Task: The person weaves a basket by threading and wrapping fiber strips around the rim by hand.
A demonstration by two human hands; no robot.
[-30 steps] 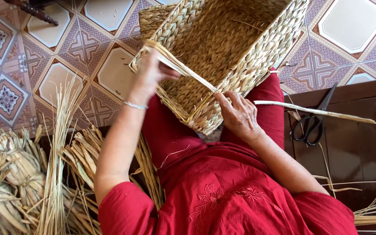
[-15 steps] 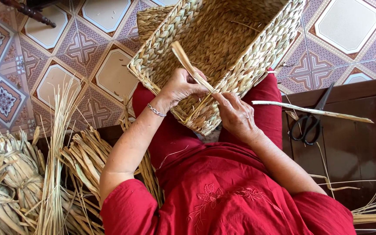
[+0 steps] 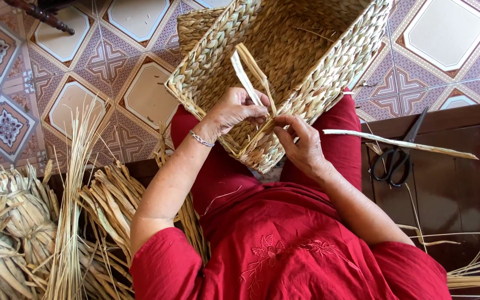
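Note:
A large woven straw basket (image 3: 301, 66) rests tilted on my lap, its opening facing me. My left hand (image 3: 234, 111), with a thin bracelet on the wrist, pinches a looped flat straw strand (image 3: 248, 69) that sticks up from the basket's near rim. My right hand (image 3: 301, 141) presses its fingers on the same rim just to the right, touching the strand's base. Both hands meet at the rim's edge. I wear red clothing.
Black scissors (image 3: 398, 155) lie on the dark wooden surface (image 3: 462, 183) at right, with a long loose straw strip (image 3: 401, 144) across them. Bundles of dried straw (image 3: 45, 233) are piled at lower left. A patterned tiled floor (image 3: 84, 61) lies beyond the basket.
My left hand has drawn in from the basket's left side to the near rim beside my right hand, folding the long strand into an upright loop. The right hand stayed put.

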